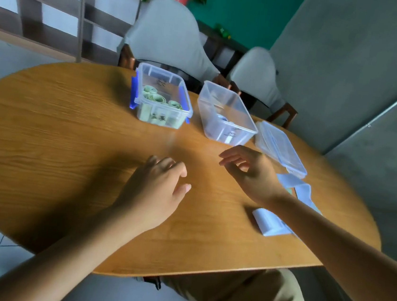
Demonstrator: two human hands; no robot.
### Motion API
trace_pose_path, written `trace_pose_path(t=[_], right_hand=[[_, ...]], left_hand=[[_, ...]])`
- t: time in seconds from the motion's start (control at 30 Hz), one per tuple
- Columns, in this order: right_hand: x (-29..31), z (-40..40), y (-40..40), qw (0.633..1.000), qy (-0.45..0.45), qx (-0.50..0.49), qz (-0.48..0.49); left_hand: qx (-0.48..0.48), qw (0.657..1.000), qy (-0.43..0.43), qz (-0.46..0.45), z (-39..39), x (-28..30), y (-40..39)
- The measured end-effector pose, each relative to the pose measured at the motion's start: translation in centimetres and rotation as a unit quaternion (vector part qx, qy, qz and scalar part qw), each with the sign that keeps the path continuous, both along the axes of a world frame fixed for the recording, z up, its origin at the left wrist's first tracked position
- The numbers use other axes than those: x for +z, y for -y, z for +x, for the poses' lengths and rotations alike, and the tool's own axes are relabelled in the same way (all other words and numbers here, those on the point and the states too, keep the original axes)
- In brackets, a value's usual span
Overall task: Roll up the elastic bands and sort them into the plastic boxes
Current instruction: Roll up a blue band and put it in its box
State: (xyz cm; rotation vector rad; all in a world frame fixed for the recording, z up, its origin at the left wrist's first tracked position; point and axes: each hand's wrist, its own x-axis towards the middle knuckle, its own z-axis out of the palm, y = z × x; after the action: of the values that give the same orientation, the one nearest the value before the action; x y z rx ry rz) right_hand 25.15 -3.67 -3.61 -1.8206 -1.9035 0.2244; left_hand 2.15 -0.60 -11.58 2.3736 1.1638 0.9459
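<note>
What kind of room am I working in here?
Probably an office or meeting room: an oval wooden table, two grey upholstered chairs pulled up to it, and open cubby shelving along the wall.

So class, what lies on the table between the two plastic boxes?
Nothing: in the head view, bare table separates the green-band box from the clear box.

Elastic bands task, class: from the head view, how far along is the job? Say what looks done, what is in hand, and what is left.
Done: rolled green bands lie in the blue-clipped box, and the second box holds something pale. In hand: nothing; the left hand and right hand hover over the table, holding nothing. Left: a pale blue band lies unrolled on the table under the right forearm, beside the lid.
</note>
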Motion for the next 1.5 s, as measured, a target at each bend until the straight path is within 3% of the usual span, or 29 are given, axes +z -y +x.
trace_pose_path(t=[0.33, 0.77, 0.97, 1.13, 1.33, 1.5], right_hand=[[-0.5, 6.0, 6.6, 0.980, 0.085, -0.072, -0.164], [-1.7, 6.5, 8.4, 0.957, 0.184, -0.131, -0.181], [-2.8, 7.1, 9.2, 0.969, 0.128, -0.178, -0.115], [-4.3, 8.9, 9.8, 0.945, 0.066, -0.299, -0.116], [-7.0, 8.0, 10.4, 0.941, 0.024, -0.334, -0.056], [-7.6, 7.2, 10.6, 0.934, -0.067, -0.352, -0.003]], left_hand=[[-0.005, 0.999, -0.037, 0.026, 1.0, -0.4, 1.8], [-0.025, 0.999, -0.024, 0.025, 0.7, -1.7, 1.4], [-0.049, 0.999, -0.011, 0.010, 0.1, -1.8, 1.2], [-0.050, 0.999, -0.001, -0.004, 0.0, -1.3, 1.2], [-0.042, 0.999, -0.026, -0.012, 0.1, -1.1, 1.4], [-0.035, 0.999, -0.018, -0.022, 0.1, -0.9, 1.6]])
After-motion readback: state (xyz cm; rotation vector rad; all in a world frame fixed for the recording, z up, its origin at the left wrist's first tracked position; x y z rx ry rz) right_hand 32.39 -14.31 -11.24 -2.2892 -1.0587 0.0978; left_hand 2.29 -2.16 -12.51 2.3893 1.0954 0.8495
